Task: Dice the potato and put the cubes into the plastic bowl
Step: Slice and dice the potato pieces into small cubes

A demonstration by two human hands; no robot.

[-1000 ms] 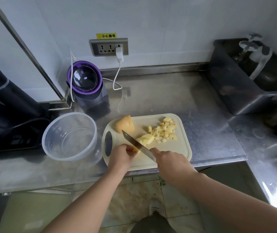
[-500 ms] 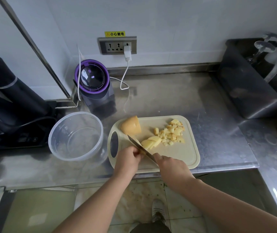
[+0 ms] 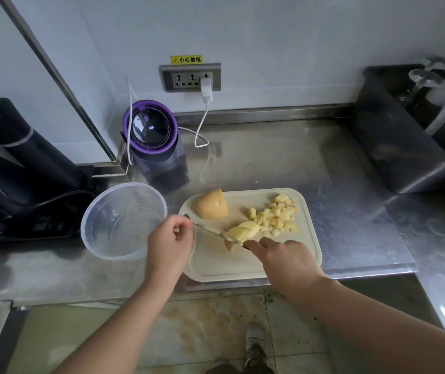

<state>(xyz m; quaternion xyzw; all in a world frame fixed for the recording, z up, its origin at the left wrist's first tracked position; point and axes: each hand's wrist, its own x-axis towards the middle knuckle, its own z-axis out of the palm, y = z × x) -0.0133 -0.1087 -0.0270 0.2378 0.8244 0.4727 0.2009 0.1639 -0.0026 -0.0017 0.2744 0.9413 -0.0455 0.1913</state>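
cubes (image 3: 275,217) pale yellow, potato half (image 3: 211,205) tan-skinned, board (image 3: 256,263) cream, bowl (image 3: 124,220) clear, knife (image 3: 214,232) silver, counter (image 3: 296,163) grey steel, appliance lid (image 3: 149,128) black with purple ring, charger (image 3: 206,89) white, label (image 3: 186,59) yellow, black text

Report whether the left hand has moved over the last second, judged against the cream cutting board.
Yes. The left hand moved left, off the sliced potato, to the handle end of the cream plastic cutting board.
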